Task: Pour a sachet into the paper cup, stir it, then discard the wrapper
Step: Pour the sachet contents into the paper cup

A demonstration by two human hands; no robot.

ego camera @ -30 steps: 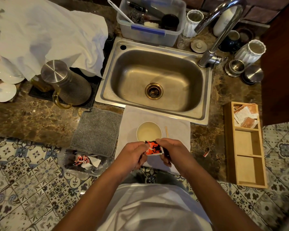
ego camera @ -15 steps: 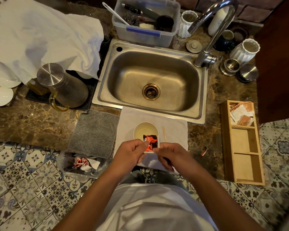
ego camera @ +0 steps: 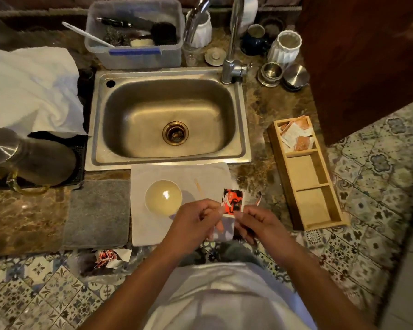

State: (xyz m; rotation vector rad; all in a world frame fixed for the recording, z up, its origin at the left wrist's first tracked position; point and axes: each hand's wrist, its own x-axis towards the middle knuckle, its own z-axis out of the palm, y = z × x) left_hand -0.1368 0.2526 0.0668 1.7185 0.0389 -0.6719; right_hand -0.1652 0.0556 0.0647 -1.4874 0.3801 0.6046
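Head view: I look down at my two hands over a white cloth [ego camera: 153, 232] on the counter [ego camera: 22, 217], low centre of the frame, with the sink [ego camera: 242, 115] above.
Left hand [ego camera: 193, 225]: fingers pinched shut on the left edge of the sachet [ego camera: 233, 201].
Right hand [ego camera: 258, 221]: fingers pinched shut on the sachet's lower right corner.
Sachet: red and black, held upright between both hands, just right of the cup [ego camera: 163, 197] and above the cloth; I cannot tell whether its top is torn open yet.
Cup: stands on the cloth, left of the sachet, pale liquid inside catching a glint of light; no powder visible in it.
Stick [ego camera: 199, 186]: thin wooden stirrer lying on the cloth between cup and sachet, untouched.
Step in hand: as I judge it, opening the sachet; pouring has not begun.
Next move: finish the tear, then carry the sachet left until its open end hangs over the cup's mouth and tip it, keeping the opening inside the rim so nothing lands on the cloth.
Bag [ego camera: 100, 260]: clear bag with crumpled wrappers, lower left, likely where the wrapper goes.
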